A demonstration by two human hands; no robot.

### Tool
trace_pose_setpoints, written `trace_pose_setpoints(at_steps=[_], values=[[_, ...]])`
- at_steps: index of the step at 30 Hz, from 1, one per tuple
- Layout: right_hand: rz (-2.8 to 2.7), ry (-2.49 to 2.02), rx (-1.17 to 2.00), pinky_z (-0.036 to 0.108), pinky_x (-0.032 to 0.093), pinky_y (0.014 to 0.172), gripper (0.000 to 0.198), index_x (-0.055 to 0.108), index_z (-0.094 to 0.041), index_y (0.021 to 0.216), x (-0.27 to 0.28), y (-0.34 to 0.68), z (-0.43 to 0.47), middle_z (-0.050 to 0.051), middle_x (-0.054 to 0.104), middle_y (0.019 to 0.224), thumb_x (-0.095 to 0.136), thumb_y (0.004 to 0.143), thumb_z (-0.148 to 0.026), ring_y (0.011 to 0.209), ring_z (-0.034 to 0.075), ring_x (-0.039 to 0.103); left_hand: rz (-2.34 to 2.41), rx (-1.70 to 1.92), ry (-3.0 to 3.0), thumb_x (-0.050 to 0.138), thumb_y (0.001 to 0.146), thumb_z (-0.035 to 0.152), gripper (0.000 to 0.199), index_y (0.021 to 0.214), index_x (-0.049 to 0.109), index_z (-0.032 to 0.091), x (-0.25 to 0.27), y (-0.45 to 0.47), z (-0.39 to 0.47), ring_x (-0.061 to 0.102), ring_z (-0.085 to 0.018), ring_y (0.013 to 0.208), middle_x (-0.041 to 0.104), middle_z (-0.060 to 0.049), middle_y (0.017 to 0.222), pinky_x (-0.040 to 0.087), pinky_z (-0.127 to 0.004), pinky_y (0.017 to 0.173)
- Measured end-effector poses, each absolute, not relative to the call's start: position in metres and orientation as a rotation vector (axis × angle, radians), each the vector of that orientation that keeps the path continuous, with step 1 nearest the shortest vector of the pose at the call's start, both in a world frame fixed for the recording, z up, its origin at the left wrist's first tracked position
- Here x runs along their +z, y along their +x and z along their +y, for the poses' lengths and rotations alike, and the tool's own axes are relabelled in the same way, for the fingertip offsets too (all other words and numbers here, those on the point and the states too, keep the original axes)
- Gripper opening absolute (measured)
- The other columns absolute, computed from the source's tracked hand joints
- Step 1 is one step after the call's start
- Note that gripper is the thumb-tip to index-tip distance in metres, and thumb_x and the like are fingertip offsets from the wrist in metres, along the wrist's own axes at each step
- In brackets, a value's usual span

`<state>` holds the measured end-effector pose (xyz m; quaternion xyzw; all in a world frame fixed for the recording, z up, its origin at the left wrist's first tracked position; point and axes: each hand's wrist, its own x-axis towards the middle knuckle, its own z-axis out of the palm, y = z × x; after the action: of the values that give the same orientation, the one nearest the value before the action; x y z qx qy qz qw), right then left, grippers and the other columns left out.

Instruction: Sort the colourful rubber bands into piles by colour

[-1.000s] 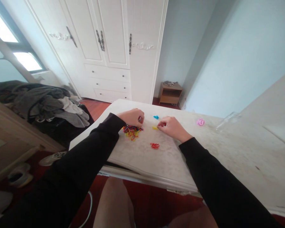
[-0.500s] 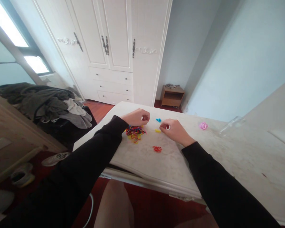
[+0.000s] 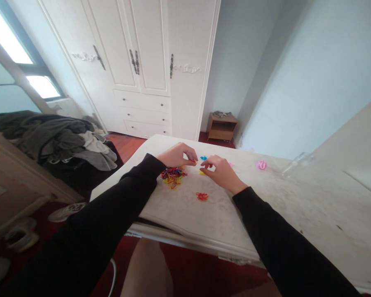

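Left hand: thumb and index fingertips are closed in a pinch on a small red-and-yellow piece; its shape and long axis are too small to tell. Right hand: thumb and index finger stand slightly parted, fingertips pointing left, just over a small yellow cluster — contact with it cannot be determined.

Below the left hand lies a tangled multicoloured pile of thin, loop-shaped bands, dark and red strands towards the back, yellow towards the front. A compact bright-blue cluster sits between the hands, on the far side. Nearer the person, a loose cluster of thin red loops lies flat, its long axis running left to right. Further right rests a rounded, looped pink bundle — near a transparent cylindrical vessel. All lie on a white, smudged tabletop.
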<state>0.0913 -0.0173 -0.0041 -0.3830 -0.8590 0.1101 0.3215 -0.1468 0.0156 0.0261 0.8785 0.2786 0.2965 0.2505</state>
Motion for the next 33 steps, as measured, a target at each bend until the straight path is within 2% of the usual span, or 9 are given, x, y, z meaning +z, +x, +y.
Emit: trace_pose_setpoints(at_steps=[6,8,14,22,27,33], values=[[-2.192,-0.973,0.271,0.032,0.046,0.073,0.005,0.077,-0.018,0.093,-0.006,0.088,-0.017,0.004,0.070,0.081,0.078,0.087,-0.018,0.078,0.018,0.061,0.710,0.815,2.331,0.083,0.078,0.022,0.011,0.078,0.075,0.015,0.025,-0.143,0.014,0.073,-0.015,0.073,0.078,-0.004,0.078,0.056,-0.024,0.070],[-2.200,-0.962,0.271,0.031,0.045,0.072,0.001,0.077,-0.018,0.089,-0.004,0.087,-0.018,0.004,0.070,0.080,0.076,0.089,-0.018,0.077,0.018,0.061,0.707,0.798,2.304,0.084,0.077,0.023,0.013,0.079,0.074,0.015,0.024,-0.142,0.013,0.073,-0.015,0.072,0.077,-0.004,0.077,0.056,-0.023,0.069],[-2.206,-0.909,0.210,0.031,0.042,0.074,0.012,0.074,-0.019,0.081,0.003,0.087,-0.023,0.003,0.069,0.077,0.071,0.091,-0.015,0.077,0.018,0.059,0.684,0.781,2.310,0.082,0.079,0.022,0.010,0.077,0.076,0.014,0.026,-0.139,0.011,0.071,-0.014,0.069,0.077,-0.004,0.073,0.055,-0.023,0.068],[-2.162,-0.936,0.159,0.032,0.040,0.075,0.017,0.069,-0.020,0.072,0.009,0.087,-0.027,0.002,0.067,0.073,0.069,0.087,-0.013,0.076,0.018,0.058,0.762,0.849,2.331,0.076,0.081,0.017,0.006,0.082,0.082,0.017,0.028,-0.139,0.010,0.071,-0.014,0.065,0.078,-0.003,0.073,0.055,-0.025,0.066],[-1.986,-0.932,0.209,0.031,0.041,0.070,0.016,0.067,-0.020,0.070,0.017,0.091,-0.028,0.000,0.066,0.072,0.067,0.084,-0.014,0.070,0.016,0.058,0.802,0.898,2.316,0.074,0.080,0.014,0.008,0.079,0.082,0.015,0.030,-0.143,0.013,0.071,-0.015,0.065,0.078,-0.005,0.072,0.055,-0.024,0.064],[-1.665,-0.991,0.111,0.031,0.043,0.068,0.017,0.062,-0.021,0.067,0.027,0.101,-0.030,-0.001,0.063,0.070,0.065,0.084,-0.018,0.067,0.015,0.055,0.807,0.966,2.260,0.075,0.080,0.013,0.006,0.077,0.081,0.013,0.031,-0.147,0.017,0.071,-0.015,0.064,0.079,-0.007,0.073,0.055,-0.024,0.062]])
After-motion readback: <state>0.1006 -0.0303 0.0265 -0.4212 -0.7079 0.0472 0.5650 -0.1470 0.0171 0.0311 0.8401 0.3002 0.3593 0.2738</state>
